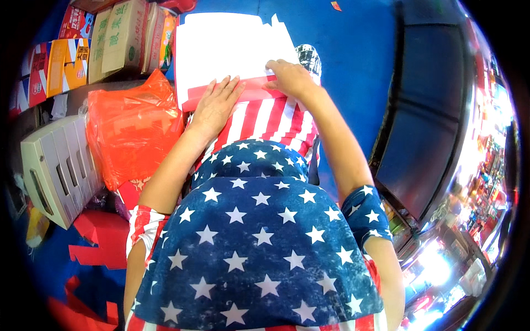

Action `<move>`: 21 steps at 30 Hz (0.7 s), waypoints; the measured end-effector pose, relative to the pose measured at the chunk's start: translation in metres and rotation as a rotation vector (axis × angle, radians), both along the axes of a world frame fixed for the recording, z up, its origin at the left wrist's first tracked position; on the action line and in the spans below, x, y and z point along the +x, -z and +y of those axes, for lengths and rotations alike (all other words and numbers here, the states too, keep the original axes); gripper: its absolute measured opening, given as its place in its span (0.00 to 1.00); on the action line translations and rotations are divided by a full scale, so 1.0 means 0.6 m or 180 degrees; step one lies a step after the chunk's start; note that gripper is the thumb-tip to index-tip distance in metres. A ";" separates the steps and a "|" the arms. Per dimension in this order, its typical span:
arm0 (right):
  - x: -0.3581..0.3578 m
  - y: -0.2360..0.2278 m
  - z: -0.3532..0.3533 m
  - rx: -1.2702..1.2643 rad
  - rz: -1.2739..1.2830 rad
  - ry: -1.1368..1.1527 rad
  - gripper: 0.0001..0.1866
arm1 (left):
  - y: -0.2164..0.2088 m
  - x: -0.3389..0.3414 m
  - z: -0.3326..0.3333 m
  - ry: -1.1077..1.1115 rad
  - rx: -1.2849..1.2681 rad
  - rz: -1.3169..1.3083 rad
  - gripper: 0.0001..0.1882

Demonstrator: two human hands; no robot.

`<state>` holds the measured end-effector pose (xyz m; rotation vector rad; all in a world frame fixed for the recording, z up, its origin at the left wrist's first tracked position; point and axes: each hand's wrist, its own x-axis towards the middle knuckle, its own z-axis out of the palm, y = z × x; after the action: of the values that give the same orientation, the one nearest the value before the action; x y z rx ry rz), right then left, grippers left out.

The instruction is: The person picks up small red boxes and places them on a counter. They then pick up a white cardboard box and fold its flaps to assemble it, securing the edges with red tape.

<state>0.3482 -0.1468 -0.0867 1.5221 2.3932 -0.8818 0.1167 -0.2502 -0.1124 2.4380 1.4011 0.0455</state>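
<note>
Across my lap lies a large white sheet (234, 47), perhaps card, with a notched far-right edge. A red band (256, 91) runs along its near side; whether it is a fold or the red reverse side, I cannot tell. My left hand (217, 105) rests flat on the left part of this band, fingers stretched toward the white surface. On the band's right part is my right hand (293, 80), its thumb and index finger apart at the border between red and white. Neither hand visibly holds anything.
Left of me are a crumpled orange-red plastic bag (135, 129), a slotted beige plastic case (61, 165) and stacked cartons (124, 38). Red cut card pieces (102, 240) lie on the blue floor (353, 60). A dark panel (422, 110) stands at right.
</note>
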 end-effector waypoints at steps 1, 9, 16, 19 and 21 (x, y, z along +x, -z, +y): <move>0.004 -0.013 -0.018 0.0759 0.0164 0.0014 0.21 | 0.001 0.001 0.002 -0.0031 -0.0067 -0.0008 0.31; -0.006 -0.045 -0.186 -0.2883 0.2605 0.2655 0.34 | -0.018 0.021 0.016 -0.0101 0.0739 -0.0189 0.28; -0.081 -0.006 -0.098 -0.2416 0.4098 0.3879 0.24 | -0.056 0.032 0.041 0.0092 0.1019 0.0112 0.28; -0.078 0.008 -0.085 -0.2269 0.3980 0.3983 0.24 | -0.081 0.039 0.028 -0.0021 0.1023 -0.0255 0.26; -0.068 0.007 -0.072 -0.2110 0.4500 0.4213 0.25 | -0.109 0.041 0.002 -0.0159 0.1035 -0.1012 0.19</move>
<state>0.3074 -0.1899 -0.0910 2.3335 0.4777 -3.3093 0.1414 -0.2488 -0.0471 2.4983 1.3946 0.6910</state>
